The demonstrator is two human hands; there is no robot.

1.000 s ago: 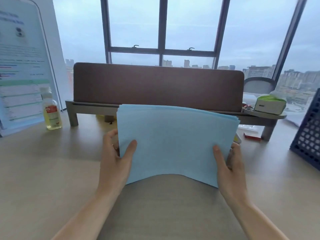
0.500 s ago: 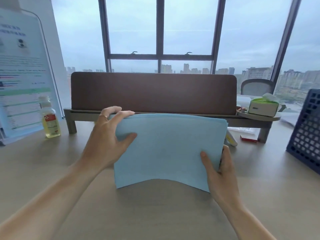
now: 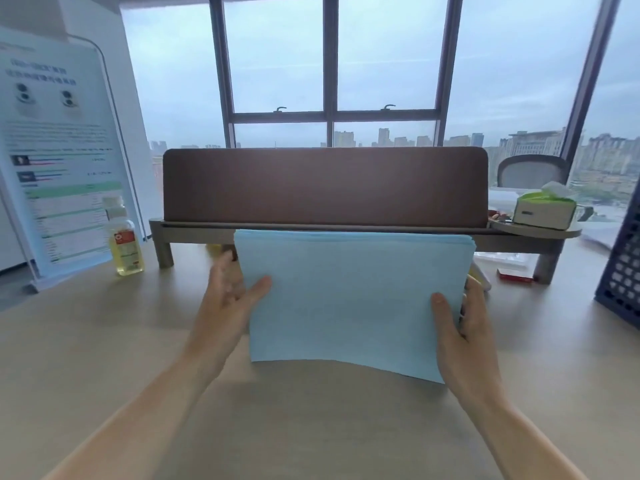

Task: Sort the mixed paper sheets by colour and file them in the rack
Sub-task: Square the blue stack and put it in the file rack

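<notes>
Sheets of light blue paper [image 3: 349, 299] stand on edge as one squared stack over the middle of the desk [image 3: 311, 434], broad face toward the person. The stack's upper edge reaches up in front of the grey riser shelf [image 3: 363, 233]. Its lower edge bows slightly, and I cannot tell whether it touches the desktop.

The right hand [image 3: 464, 330] grips the stack at its right edge, thumb flat on the front face and fingers curled round behind. The left hand [image 3: 227, 299] is at the stack's left edge with its fingers stretched out and not closed on anything. Its thumb lies against the front face near that edge. The hand is blurred, so I cannot tell how far its fingers touch the paper.

The riser shelf runs along the desk's far edge, and a brown divider panel [image 3: 325, 187] stands upright on it. On the shelf's rounded right end sits a white and green tissue box [image 3: 542, 213]. A small red box [image 3: 516, 274] lies on the desktop under that end.

Toward the far left corner a clear bottle of yellow liquid [image 3: 124, 244] stands beside the shelf's left leg. A printed sign in a stand [image 3: 59, 150] is just left of it. At the desk's right edge is a dark blue perforated rack [image 3: 623, 271], cut off by the frame and well apart from the paper. Beyond the panel are a grey office chair [image 3: 533, 173] and tall windows [image 3: 381, 53].
</notes>
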